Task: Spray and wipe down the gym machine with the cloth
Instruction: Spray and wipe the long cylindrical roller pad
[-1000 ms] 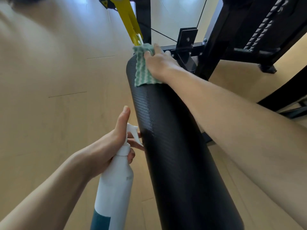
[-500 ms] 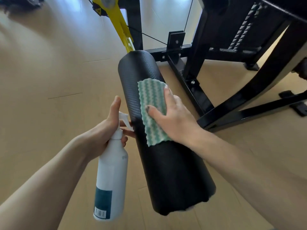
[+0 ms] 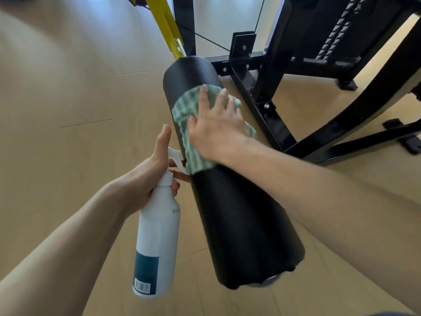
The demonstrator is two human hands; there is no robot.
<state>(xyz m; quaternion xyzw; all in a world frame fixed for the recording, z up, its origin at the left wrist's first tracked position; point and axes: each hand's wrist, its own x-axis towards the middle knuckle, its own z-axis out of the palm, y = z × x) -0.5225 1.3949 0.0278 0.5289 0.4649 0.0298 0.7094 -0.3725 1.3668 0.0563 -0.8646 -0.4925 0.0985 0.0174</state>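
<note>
A long black padded roller [image 3: 237, 213] of the gym machine runs from the upper middle down to the lower right. My right hand [image 3: 216, 126] presses a green and white patterned cloth [image 3: 193, 153] flat against the roller's upper half, fingers spread and straight. My left hand [image 3: 150, 176] grips the neck of a white spray bottle [image 3: 157, 242] with a teal label, just left of the roller. Its thumb points up and its fingers lie by the trigger. The nozzle faces the roller.
The machine's black steel frame [image 3: 268, 110] and legs spread across the upper right, with a weight stack [image 3: 337, 35] behind. A yellow arm [image 3: 168, 28] rises from the roller's far end, and a thin cable [image 3: 205, 39] crosses behind it. Pale wooden floor [image 3: 68, 110] lies on the left.
My right hand drew the cloth from the roller's far end down to its middle, then edged back up a little and turned across it. The spray bottle has stayed beside the roller.
</note>
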